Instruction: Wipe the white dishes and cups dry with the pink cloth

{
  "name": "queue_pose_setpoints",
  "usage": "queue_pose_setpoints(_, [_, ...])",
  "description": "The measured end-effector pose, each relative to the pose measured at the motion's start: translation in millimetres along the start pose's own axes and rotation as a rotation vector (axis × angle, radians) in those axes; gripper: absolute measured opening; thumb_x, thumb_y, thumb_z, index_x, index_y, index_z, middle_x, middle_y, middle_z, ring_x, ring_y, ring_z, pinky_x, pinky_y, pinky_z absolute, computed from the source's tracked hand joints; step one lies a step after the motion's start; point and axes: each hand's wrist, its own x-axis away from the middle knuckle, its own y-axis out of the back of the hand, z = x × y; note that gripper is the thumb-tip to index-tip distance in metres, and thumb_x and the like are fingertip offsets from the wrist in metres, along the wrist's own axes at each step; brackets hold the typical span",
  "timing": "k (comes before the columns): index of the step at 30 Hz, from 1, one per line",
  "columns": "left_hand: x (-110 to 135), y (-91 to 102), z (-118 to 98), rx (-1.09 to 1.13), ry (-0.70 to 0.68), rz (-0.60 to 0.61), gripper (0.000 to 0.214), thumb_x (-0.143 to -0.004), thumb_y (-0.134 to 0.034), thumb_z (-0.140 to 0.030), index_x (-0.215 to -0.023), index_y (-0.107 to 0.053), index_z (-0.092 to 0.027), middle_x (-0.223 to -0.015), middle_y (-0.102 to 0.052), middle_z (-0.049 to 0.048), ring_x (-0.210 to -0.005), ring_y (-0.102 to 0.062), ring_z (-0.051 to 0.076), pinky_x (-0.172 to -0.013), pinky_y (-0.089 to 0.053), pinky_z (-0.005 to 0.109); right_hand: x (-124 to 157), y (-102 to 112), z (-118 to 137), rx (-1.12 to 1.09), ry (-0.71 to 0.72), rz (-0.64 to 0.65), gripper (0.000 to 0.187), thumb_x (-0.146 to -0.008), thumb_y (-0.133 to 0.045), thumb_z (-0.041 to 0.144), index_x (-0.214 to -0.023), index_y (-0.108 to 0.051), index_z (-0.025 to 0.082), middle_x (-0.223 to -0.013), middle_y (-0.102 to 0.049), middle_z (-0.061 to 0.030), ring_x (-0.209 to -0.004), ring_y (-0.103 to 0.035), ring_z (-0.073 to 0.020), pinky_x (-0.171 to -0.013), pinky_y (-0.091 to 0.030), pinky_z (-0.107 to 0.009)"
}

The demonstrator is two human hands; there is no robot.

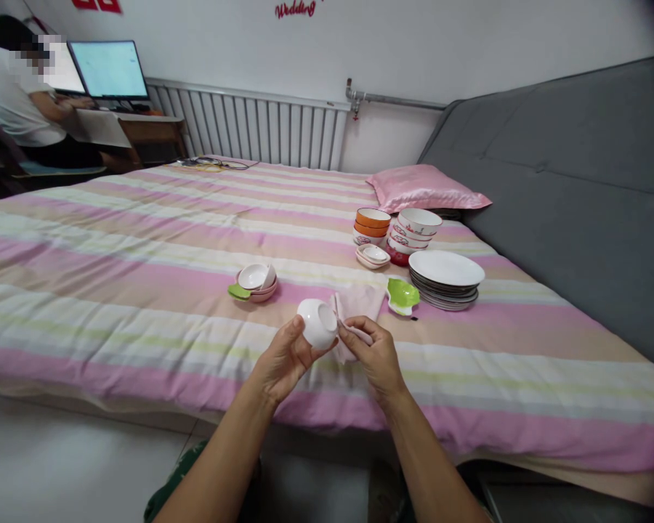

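head view, single item: worn on the person's head at the near side of the striped bed [142,240], facing forward and tilted down. left hand [290,356] and right hand [375,356] sit close to the lens, below centre, with floor [81,457] at bottom left. range runs across the bed to radiator [251,123] and wall [223,43], from seated person [14,102] at left to gray headboard [567,167] at right.

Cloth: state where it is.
In the head view, below centre, the pink cloth is in the right hand, right of the white bowl in the left hand.
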Motion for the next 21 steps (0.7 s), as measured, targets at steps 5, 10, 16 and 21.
queue_pose_setpoints(5, [-0.9, -1.3, 0.6, -0.022, -0.005, 0.002, 0.034, -0.080, -0.062, -0.026, -0.111, -0.059, -0.013, -0.102, -0.069, 0.0108, -0.096, -0.064, 0.023, -0.086, -0.052, 0.038, 1.7, 1.7, 2.7, 0.035, 0.038, 0.062, 0.021, -0.064, -0.075, 0.031, -0.073, -0.063, 0.016, -0.065, -0.057, 0.0032, -0.058, -0.049, -0.0079, -0.053, -0.038, -0.018])
queue_pose_setpoints(10, [-2.2, -0.7, 3.5, -0.057, -0.006, -0.008, 0.026, -0.078, -0.064, -0.025, -0.100, -0.064, -0.011, -0.096, -0.070, 0.0090, -0.087, -0.065, 0.019, -0.084, -0.052, 0.034, 4.5, 4.9, 6.1, 0.048, 0.069, 0.137, 0.018, -0.069, -0.072, 0.033, -0.075, -0.067, 0.016, -0.066, -0.058, 0.0023, -0.059, -0.049, -0.0081, -0.053, -0.038, -0.018])
queue_pose_setpoints(16, [-1.0, -3.4, 5.1, -0.099, 0.030, -0.012, 0.026, -0.077, -0.064, -0.028, -0.096, -0.066, -0.011, -0.088, -0.071, 0.0084, -0.081, -0.066, 0.019, -0.077, -0.053, 0.031, 5.9, 6.8, 8.5, 0.061, 0.097, 0.165, 0.017, -0.073, -0.068, 0.034, -0.077, -0.067, 0.017, -0.066, -0.058, 0.0021, -0.058, -0.048, -0.0078, -0.052, -0.038, -0.018])
queue_pose_setpoints(21, [-1.7, -4.1, 6.5, -0.090, 0.044, -0.004, 0.025, -0.075, -0.067, -0.027, -0.095, -0.067, -0.011, -0.084, -0.072, 0.0070, -0.075, -0.066, 0.016, -0.073, -0.053, 0.027, 5.5, 5.1, 7.8, 0.075, 0.098, 0.172, 0.015, -0.070, -0.069, 0.029, -0.078, -0.065, 0.017, -0.072, -0.060, 0.0003, -0.062, -0.052, -0.0094, -0.053, -0.039, -0.018])
